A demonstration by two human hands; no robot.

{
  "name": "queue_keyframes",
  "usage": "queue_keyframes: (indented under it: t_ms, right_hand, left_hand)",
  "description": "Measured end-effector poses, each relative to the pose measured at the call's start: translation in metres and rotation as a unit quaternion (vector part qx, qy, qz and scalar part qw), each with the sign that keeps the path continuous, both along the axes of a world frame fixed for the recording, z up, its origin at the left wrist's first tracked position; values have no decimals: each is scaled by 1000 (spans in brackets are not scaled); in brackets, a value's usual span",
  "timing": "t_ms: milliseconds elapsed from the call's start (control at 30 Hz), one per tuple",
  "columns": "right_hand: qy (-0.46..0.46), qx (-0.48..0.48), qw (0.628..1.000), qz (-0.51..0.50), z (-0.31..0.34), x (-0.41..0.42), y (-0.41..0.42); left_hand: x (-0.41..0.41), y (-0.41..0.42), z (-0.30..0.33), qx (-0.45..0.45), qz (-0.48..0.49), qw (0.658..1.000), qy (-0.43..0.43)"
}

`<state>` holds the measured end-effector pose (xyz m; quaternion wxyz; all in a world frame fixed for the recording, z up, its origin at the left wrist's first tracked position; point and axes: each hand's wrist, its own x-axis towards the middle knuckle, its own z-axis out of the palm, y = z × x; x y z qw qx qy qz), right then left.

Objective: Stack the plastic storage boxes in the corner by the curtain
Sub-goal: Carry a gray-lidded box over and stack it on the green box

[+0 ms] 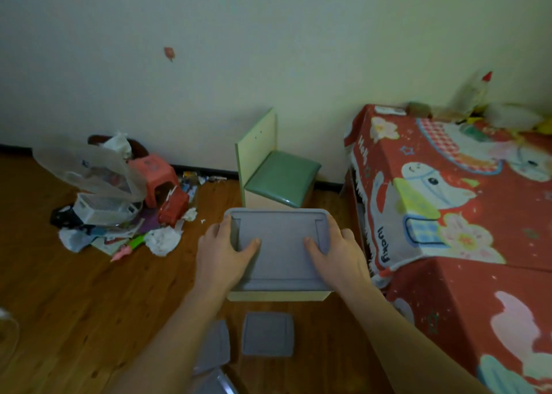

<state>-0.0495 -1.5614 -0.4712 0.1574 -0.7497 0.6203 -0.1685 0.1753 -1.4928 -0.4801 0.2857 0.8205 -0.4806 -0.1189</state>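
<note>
I hold a grey plastic storage box [280,238] with its lid on, above the floor in the middle of the view. My left hand [222,253] grips its left edge and my right hand [337,254] grips its right edge, thumbs resting on the lid. A pale surface shows just under the box's near edge. Below it on the floor lies a smaller grey lidded box [267,334]. Another grey box [213,346] lies to its left, partly hidden by my left forearm. No curtain is in view.
A small green chair [274,169] stands against the wall just beyond the held box. A red patterned cloth [448,202] covers furniture at the right. A pile of litter, bags, a white basket and a pink stool [153,175] fills the floor at the left.
</note>
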Motion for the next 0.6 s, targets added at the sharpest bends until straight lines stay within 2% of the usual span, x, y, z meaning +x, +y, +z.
queue_keyframes:
  t_ms: [333, 600]
  right_hand:
    - [-17, -26, 999, 12, 145, 7, -33]
    - [-25, -39, 999, 14, 239, -6, -40]
  left_hand:
    - [7, -27, 161, -40, -10, 998, -46]
    - [-9, -30, 258, -50, -18, 997, -52]
